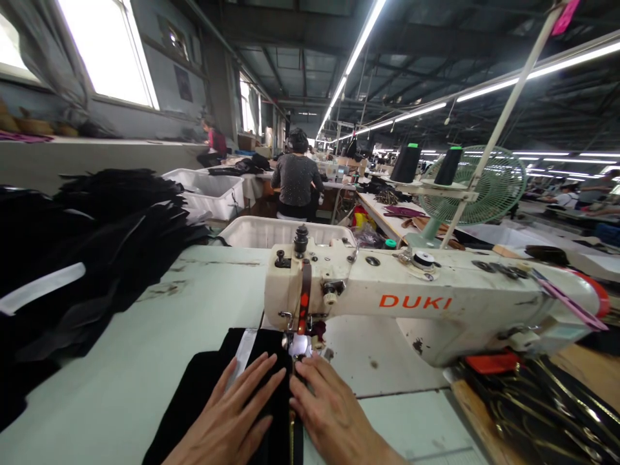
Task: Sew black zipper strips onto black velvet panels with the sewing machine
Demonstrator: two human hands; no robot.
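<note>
Hands flat, fingers spread: L hand (pixel 225 413) and R hand (pixel 334 413) press on black fabric (pixel 252 345), neither gripping, on surface (pixel 145 336) at presser foot (pixel 293 343) of DUKI sewing mach. (pixel 416 302). Stitching done: can't tell. Black cut-piece pile (pixel 106 239) lies to left.

Two hands (pixel 225 413), one sewing machine (pixel 416 303), two thread cones (pixel 405 163).

Brand: "DUKI" in orange-red capital letters (pixel 415 301), printed on the cream-white metal arm of the industrial sewing machine (pixel 484 303)
Other marking: the small bright pink tag (pixel 566 16) high on a pale slanted pole shows no readable text
</note>
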